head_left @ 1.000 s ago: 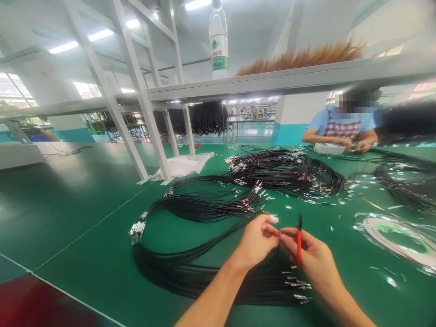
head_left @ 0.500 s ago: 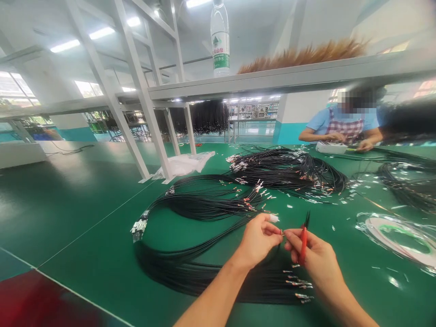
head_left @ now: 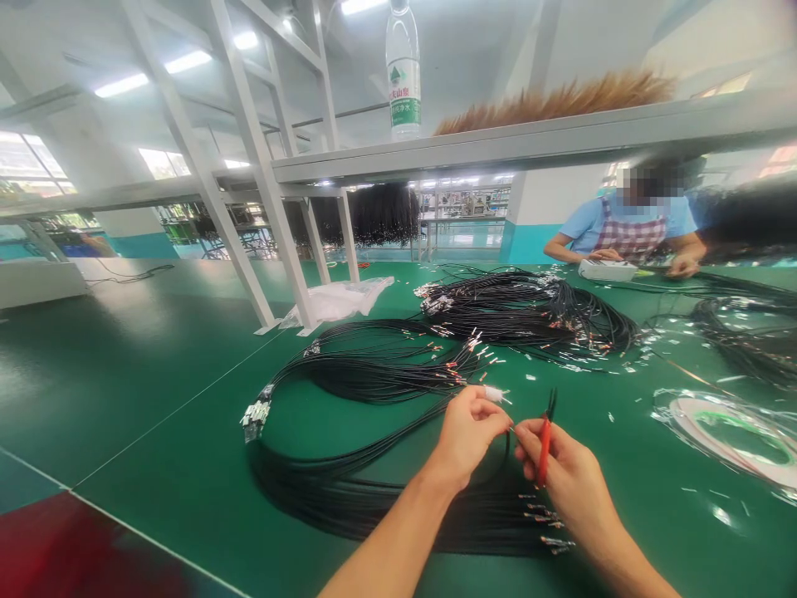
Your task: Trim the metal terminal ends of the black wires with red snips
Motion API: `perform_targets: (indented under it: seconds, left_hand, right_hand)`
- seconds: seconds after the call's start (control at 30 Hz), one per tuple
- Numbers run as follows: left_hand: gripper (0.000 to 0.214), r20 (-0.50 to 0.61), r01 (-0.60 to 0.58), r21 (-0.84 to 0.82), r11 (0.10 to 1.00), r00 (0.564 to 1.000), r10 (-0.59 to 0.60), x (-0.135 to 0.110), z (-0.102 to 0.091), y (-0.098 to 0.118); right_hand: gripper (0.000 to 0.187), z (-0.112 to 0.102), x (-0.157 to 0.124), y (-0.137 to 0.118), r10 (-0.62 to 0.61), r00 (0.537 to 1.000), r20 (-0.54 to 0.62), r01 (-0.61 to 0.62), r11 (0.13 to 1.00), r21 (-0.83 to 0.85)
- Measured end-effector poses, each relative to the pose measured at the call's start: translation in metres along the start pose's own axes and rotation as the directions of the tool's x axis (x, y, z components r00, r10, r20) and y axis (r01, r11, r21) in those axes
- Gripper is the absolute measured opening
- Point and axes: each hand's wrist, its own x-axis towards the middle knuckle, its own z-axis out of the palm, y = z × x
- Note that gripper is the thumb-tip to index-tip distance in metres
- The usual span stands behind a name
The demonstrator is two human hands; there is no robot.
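My left hand is closed in a pinch on the end of a black cable, which hangs in a curve below the fingers. White wrapping covers one of its fingertips. Close by on the right, my right hand grips small red-handled scissors, their slim dark tips pointing up and away. Its thumb and forefinger pinch at the same cable end, touching or nearly touching the left fingertips. Under both hands a bundle of black cables curves across the green table, with stripped, coppery and silvery ends at the right.
More black cable bundles lie ahead, among small white scraps. A flat coil is at the right. Shelf posts and a plastic bag stand beyond. Overhead, the shelf holds a water bottle. A co-worker sits across the table.
Both hands have shifted slightly left, and the scissors have tilted and moved left with the right hand. The cable hanging below the fingers shows more. Across the table, the co-worker's hand has moved right.
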Motion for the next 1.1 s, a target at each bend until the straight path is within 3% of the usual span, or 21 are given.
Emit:
perform_targets:
  seconds: [0.1,0.27,0.67,0.77,0.87,0.93,1.03,1.1]
  left_hand:
    - [0.028,-0.035,0.009,-0.026,1.0,0.999,-0.01,0.001,0.0,-0.001]
    - [0.028,0.004,0.061,-0.016,0.998,0.998,-0.061,0.001,-0.001,0.001]
    - [0.027,0.003,0.1,-0.004,0.995,0.995,-0.1,0.0,0.0,-0.001]
    - [0.025,-0.036,0.124,-0.024,0.992,0.992,-0.125,0.002,-0.005,-0.003]
    - [0.026,-0.009,0.181,-0.108,0.977,0.983,-0.184,0.005,-0.011,-0.003]
    - [0.028,0.041,0.239,-0.174,0.955,0.971,-0.235,0.006,-0.016,-0.003]
    - [0.032,0.124,0.317,-0.253,0.914,0.948,-0.294,0.007,-0.019,-0.002]
    - [0.033,0.19,0.363,-0.287,0.886,0.929,-0.319,0.007,-0.021,-0.003]
  right_hand:
    - [0.036,0.001,-0.001,0.001,-0.015,1.0,0.028,0.015,1.0,-0.01]
    - [0.038,0.0,-0.001,0.002,-0.015,0.999,0.038,0.015,1.0,-0.008]
    - [0.039,-0.001,0.006,0.001,0.005,1.0,-0.006,-0.004,0.998,0.07]
    - [0.041,-0.007,0.009,0.0,0.006,1.0,0.004,-0.006,1.0,0.02]
    - [0.044,-0.018,0.014,0.003,0.015,0.997,0.08,-0.004,0.991,-0.134]
    - [0.045,-0.028,0.017,0.008,-0.019,0.991,0.129,0.061,0.943,-0.328]
    - [0.045,-0.043,0.017,0.016,-0.15,0.966,0.212,0.252,0.742,-0.622]
    - [0.044,-0.051,0.016,0.019,-0.197,0.939,0.282,0.342,0.625,-0.702]
